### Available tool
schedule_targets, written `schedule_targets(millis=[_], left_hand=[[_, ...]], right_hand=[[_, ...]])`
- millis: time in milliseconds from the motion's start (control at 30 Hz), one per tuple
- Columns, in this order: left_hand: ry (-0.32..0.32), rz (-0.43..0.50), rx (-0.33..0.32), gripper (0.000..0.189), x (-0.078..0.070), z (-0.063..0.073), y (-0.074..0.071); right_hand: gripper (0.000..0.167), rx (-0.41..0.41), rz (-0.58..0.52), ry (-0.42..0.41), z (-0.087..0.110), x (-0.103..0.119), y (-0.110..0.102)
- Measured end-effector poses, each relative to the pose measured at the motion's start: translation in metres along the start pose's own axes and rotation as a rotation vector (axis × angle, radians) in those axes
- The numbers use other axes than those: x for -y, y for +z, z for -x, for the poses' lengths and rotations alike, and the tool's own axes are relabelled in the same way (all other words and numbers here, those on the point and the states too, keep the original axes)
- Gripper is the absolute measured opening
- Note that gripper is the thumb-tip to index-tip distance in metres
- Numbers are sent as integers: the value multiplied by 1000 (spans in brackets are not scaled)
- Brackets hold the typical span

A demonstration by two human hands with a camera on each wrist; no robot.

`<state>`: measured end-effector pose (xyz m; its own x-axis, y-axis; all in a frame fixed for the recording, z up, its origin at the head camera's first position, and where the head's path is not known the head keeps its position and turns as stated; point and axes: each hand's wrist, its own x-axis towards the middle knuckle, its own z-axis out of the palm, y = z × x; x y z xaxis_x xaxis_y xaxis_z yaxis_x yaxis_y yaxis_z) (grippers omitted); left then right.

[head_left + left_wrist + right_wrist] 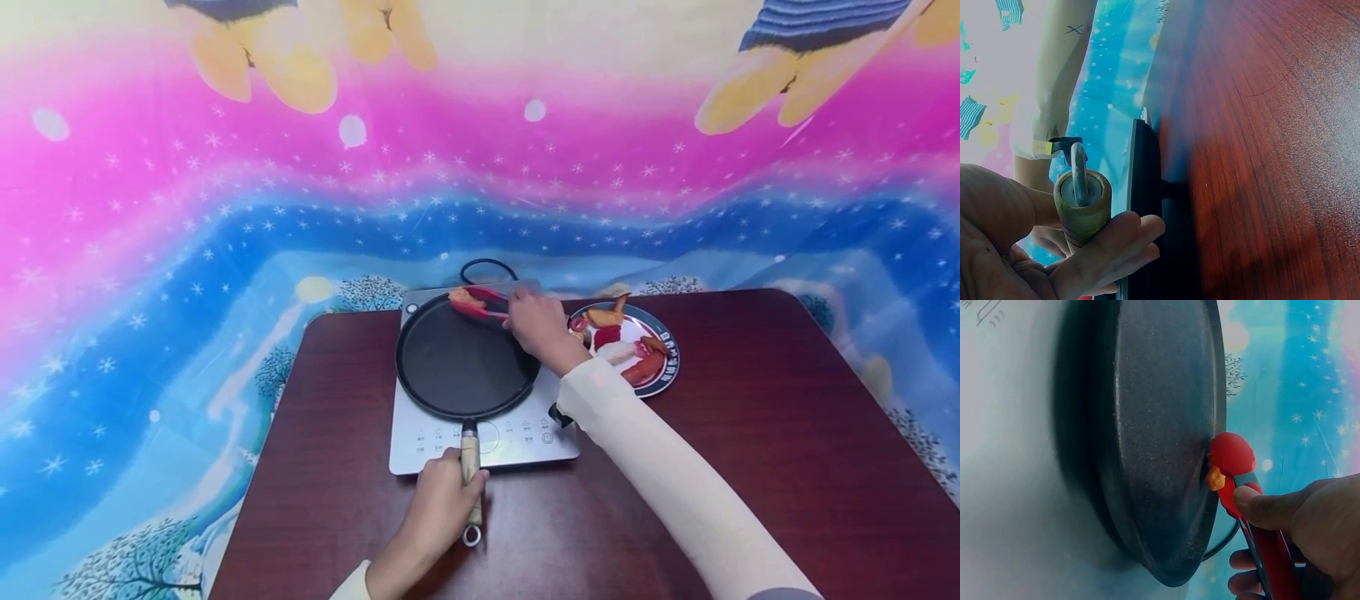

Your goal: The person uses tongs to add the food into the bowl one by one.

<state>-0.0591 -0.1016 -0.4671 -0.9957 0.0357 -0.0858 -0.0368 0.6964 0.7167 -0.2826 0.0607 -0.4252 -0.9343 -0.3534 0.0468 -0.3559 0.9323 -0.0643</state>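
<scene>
A flat black frying pan (468,358) sits on a silver induction cooktop (420,457). My left hand (442,500) grips its wooden handle (470,458), fingers wrapped round it; the left wrist view shows the metal hanging ring (1079,172) at the handle's end. Over the pan's far edge, my right hand (536,325) holds red-tipped tongs (1233,456). Pinched between the tong heads is an orange-brown piece of food (463,297), partly hidden by them in the right wrist view.
Right of the cooktop stands a dark-rimmed plate (672,358) with several pieces of food, including a reddish sausage-like piece (645,368). A black cable (487,262) loops behind the cooktop. The brown table (750,400) meets a patterned cloth backdrop (450,183).
</scene>
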Motion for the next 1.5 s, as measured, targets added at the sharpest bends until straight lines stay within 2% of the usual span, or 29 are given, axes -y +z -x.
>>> schedule_targets(millis=[433, 667, 933, 1267, 1500], left_hand=[[14, 19, 6, 29, 1, 1, 0], [-8, 23, 11, 31, -1, 0, 1], [-6, 18, 7, 30, 0, 0, 0], [-10, 19, 10, 30, 0, 0, 0], [-3, 12, 4, 30, 0, 0, 0]], right_hand=[[43, 4, 8, -11, -1, -4, 5], [41, 8, 11, -15, -1, -5, 7], [51, 61, -29, 0, -2, -5, 7], [55, 70, -64, 3, -2, -8, 12], [65, 87, -106, 10, 1, -7, 12]])
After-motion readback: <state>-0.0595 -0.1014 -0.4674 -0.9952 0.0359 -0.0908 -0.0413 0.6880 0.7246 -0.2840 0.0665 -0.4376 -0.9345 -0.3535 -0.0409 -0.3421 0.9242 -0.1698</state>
